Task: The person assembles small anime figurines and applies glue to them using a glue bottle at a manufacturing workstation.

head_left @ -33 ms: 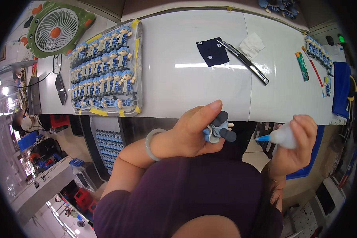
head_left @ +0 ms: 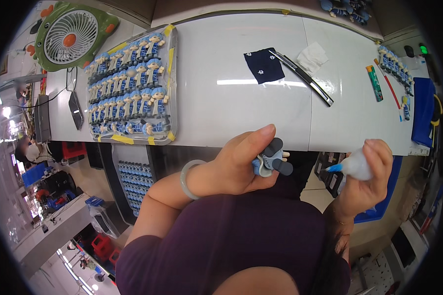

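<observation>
My left hand (head_left: pixel 234 167) is shut on a small blue figurine (head_left: pixel 269 160) with dark feet, held just below the white table's front edge (head_left: pixel 221 140). A pale bangle (head_left: pixel 186 179) sits on that wrist. My right hand (head_left: pixel 369 179) grips a small white squeeze bottle (head_left: pixel 355 167). Its blue nozzle points left toward the figurine, a short gap away and not touching it.
A clear tray (head_left: pixel 173 88) of several blue figurines lies on the table's left part. A dark blue cloth patch (head_left: pixel 264 65), a long black tool (head_left: pixel 307 81), a white tissue (head_left: pixel 312 56), a green stick (head_left: pixel 375 82) and more figurines (head_left: pixel 396 69) lie farther right. A green fan (head_left: pixel 71 37) stands far left.
</observation>
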Demonstrator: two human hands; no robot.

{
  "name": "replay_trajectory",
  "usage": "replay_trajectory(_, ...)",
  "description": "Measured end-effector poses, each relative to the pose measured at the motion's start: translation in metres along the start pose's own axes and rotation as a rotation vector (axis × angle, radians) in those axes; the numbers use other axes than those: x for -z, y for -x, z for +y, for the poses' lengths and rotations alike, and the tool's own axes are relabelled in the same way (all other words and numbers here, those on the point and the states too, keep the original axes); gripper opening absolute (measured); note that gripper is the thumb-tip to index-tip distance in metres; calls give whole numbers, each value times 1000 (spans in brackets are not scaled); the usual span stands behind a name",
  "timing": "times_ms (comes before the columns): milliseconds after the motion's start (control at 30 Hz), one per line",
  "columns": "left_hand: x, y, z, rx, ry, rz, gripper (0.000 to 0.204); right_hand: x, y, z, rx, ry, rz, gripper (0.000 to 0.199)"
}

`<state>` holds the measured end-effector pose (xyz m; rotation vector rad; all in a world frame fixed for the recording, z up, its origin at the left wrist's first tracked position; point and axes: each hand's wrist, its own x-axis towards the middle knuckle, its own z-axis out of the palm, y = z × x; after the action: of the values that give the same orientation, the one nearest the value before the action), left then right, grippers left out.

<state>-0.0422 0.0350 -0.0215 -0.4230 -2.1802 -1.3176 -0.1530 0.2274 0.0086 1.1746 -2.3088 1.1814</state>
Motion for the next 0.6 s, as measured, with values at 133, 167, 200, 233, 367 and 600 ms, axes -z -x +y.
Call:
replay_trajectory(133,-9,9,-2,-3,65,116,55,-9,4,16,-309,-268,87,33)
replay_trajectory(167,-8,11,3,-6,62,117,55,-10,4,20,-361,-310,65,32)
replay_trajectory(200,-6,14,9,277,381,127,29,-12,4,23,-413,-351,43,31)
replay_trajectory(233,-5,15,13,562,698,134,19,-14,6,26,-421,-404,33,29)
replay_trajectory(367,-2,12,14,554,675,144,22,-19,11,28,-427,-508,4,28)
replay_trajectory(600,-1,6,16,549,635,157,30,-20,11,27,-456,-569,-33,28)
